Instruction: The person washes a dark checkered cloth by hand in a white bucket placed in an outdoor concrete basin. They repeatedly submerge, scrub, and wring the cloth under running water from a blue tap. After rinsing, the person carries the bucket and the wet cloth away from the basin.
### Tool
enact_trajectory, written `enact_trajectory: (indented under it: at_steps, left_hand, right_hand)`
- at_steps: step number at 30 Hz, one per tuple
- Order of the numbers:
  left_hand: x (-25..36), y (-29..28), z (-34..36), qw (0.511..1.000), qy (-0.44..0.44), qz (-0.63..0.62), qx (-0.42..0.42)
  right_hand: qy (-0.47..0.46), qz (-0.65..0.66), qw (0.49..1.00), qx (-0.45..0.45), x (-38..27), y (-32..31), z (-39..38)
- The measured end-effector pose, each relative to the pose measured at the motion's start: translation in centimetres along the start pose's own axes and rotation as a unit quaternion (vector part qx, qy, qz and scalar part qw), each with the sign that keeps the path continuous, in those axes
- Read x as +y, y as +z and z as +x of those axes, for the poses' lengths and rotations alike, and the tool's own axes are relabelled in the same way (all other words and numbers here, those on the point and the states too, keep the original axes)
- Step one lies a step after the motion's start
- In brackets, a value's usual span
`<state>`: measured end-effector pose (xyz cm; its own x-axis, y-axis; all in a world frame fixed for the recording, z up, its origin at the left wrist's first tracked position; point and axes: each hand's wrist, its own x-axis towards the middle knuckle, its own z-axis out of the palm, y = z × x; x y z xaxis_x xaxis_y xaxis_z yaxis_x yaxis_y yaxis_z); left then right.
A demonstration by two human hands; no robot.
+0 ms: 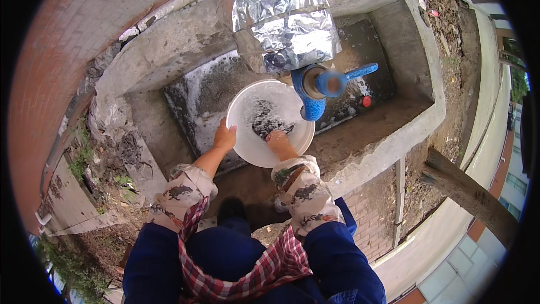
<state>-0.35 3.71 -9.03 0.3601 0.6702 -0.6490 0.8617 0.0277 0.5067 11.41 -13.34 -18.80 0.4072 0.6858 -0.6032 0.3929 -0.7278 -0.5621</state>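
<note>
A round white basin (246, 150) is held over the concrete sink, under the blue tap (313, 107). Water splashes inside it and froths over a dark wet bundle (262, 128), perhaps cloth; I cannot make out its kind. My left hand (226, 136) is closed on the basin's left rim, thumb on the near side. Inside the basin, my right hand (279, 143) has its fingers curled down at the dark bundle, with the fingertips partly hidden. Patterned cream sleeve covers reach over both my forearms.
The concrete sink (388, 141) has thick, rough walls. Crinkled foil (281, 14) wraps the pipe behind the tap, whose blue lever (361, 71) points right. A red cap (367, 101) lies on the sink floor. A wooden post (469, 194) stands at right; a brick wall (73, 62) rises at left.
</note>
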Motion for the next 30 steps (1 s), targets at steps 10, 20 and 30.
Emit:
enact_trajectory:
  at_steps: [10, 20, 30]
  left_hand:
    - [3.4, 2.5, -4.3, 0.964, 0.004, -0.264, 0.006]
    - [10.1, -1.0, -7.0, 0.912, 0.186, -0.349, -0.11]
    - [9.9, -1.9, -5.9, 0.943, 0.282, -0.175, 0.025]
  right_hand:
    - [0.187, 0.617, 0.761, -0.07, -6.9, -10.8, -8.7]
    - [0.134, 0.673, 0.727, -0.004, -11.6, -14.8, -15.4]
    - [0.137, 0.795, 0.575, 0.136, -15.3, -10.3, -11.9]
